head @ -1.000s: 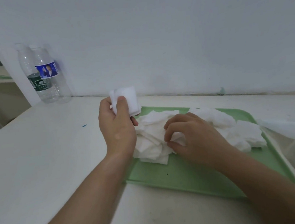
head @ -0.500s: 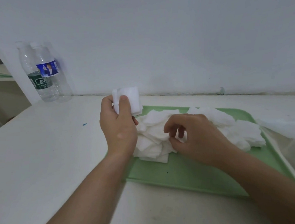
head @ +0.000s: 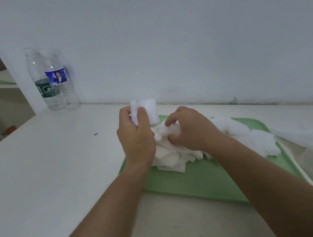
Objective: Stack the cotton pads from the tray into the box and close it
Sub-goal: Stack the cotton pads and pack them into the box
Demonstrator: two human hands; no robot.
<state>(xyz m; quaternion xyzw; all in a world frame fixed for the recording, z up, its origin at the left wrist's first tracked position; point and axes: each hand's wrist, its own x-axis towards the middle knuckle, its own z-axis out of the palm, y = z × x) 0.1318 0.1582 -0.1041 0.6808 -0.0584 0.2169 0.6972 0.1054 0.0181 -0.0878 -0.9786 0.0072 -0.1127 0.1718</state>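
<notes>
The left hand (head: 136,138) curls around a small stack of pads (head: 149,109), thumb pressed on its face, above the 11 o'clock corner of the tray (head: 203,180). The right hand (head: 190,128) pinches one pad (head: 168,130) off the loose pile (head: 173,154) on the tray. The pads look feather-light, soft and clingy, so an edge is probably the best hold. No box shows. The white table (head: 53,173) is scuffed. Two bottles (head: 55,85) stand at 10 o'clock against a bare wall (head: 183,41).

Soft, fluffy white cotton pads (head: 173,152) on a smooth matt green plastic tray (head: 203,182); clear glossy plastic bottles (head: 55,83) upper left.
</notes>
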